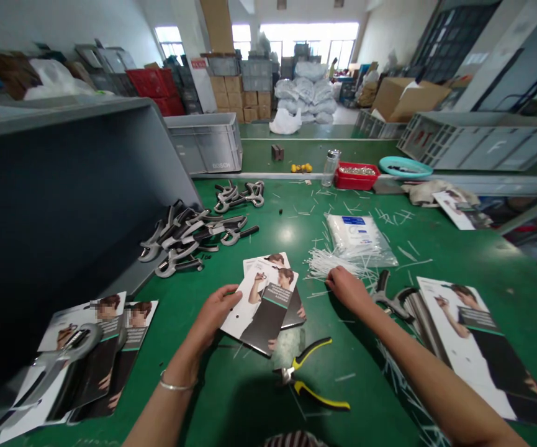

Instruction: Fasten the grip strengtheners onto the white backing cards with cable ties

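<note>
My left hand [216,312] grips the left edge of a printed card [255,320], thumb on top. A second, similar card [295,314] lies partly under it. My right hand [346,287] reaches into a loose pile of white cable ties [317,263], its fingers curled down and pinched on the ties; the fingertips are mostly hidden. Behind the pile lies a clear plastic bag of cable ties [356,239] with a blue label. Yellow-and-black cutting pliers [287,375] rest, handles spread, on the green table before me.
Several grey-and-black clamp-like tools [194,233] are heaped at left. Cards with a tool on top [82,347] lie front left. A stack of cards [470,338] stands right, beside another tool [387,299]. A red tray [356,176] and glass bottle [329,169] stand behind.
</note>
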### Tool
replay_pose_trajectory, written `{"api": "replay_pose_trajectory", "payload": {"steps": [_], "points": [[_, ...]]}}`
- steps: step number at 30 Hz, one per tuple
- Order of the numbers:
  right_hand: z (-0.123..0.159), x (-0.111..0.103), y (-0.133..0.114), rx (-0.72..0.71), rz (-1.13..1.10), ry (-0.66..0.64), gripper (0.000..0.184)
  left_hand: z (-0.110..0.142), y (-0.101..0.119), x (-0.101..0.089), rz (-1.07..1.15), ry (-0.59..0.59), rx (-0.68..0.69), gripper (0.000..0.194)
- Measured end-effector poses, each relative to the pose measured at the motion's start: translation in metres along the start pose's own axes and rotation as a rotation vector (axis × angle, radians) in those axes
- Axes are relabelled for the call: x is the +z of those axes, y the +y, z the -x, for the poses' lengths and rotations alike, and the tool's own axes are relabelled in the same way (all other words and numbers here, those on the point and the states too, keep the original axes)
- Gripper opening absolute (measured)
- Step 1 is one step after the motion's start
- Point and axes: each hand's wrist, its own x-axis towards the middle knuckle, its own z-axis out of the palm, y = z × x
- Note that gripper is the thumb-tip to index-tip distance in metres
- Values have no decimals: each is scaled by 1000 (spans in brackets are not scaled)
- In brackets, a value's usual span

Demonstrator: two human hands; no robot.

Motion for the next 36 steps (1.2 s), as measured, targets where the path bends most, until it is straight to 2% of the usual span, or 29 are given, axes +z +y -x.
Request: {"api": "replay_pose_trajectory", "payload": {"steps": [5,7,9,11,13,15,17,19,21,23,25,29,36], "points": [[-13,-3,-6,-79,-75,25,6,28,-12,-15,394,57,16,34],[-17,-6,-2,-109,-122,58,10,35,-19,-14,472,76,3,28],[-25,-12,6,-103,-261,114,14,36,-21,-9,484,126,6,26],[-36,-21,15,-47,-545,201,14,35,-14,-4,435,196,62,27],[-48,-34,19,62,-947,346,15,34,-2,1,336,225,159,27],[-54,-48,11,147,-1308,492,22,36,10,5,218,175,237,30],[-49,-59,-13,98,-1500,532,25,38,18,11,135,91,262,35],[-29,-63,-49,-74,-1469,437,23,40,20,16,97,18,249,41],[-1,-60,-87,-192,-1295,367,16,41,18,21,83,-16,234,42],[24,-51,-117,-304,-1064,404,13,43,16,23,72,-27,232,42],[38,-41,-133,-397,-895,447,12,45,16,24,62,-33,228,43],[41,-31,-138,-472,-804,474,11,49,18,26,31,-62,217,44],[40,-25,-135,-596,-711,414,14,47,16,30,41,-53,237,43]]}}
